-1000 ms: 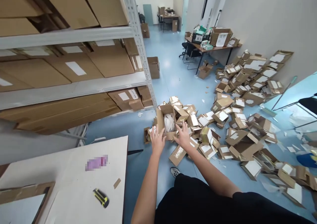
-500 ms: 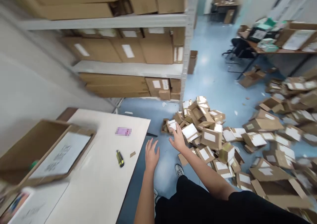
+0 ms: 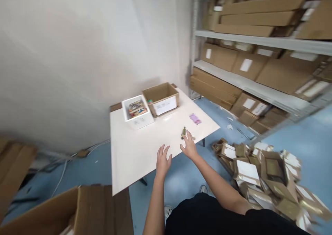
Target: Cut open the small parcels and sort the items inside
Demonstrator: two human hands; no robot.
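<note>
My left hand [image 3: 163, 160] hovers over the near edge of a white table [image 3: 140, 148], fingers spread and empty. My right hand [image 3: 188, 146] is also open and empty, at the table's right front edge, nearest a small yellow-and-black utility knife [image 3: 184, 132] lying on the tabletop. A blurred purple item [image 3: 194, 118] lies further back on the table. At the table's far end stand an open brown cardboard box [image 3: 162, 98] with a white label and a white box [image 3: 137, 112] holding colourful items.
A metal shelf rack [image 3: 259, 44] loaded with flat cardboard cartons fills the right side. A heap of small opened cardboard boxes [image 3: 261, 169] lies on the blue floor at right. A large cardboard box [image 3: 72, 210] sits at lower left. Cables [image 3: 67, 160] run along the wall.
The view has swung left, from the box heap on the floor to the white table. Both hands left the heap empty and now hover over the table edge.
</note>
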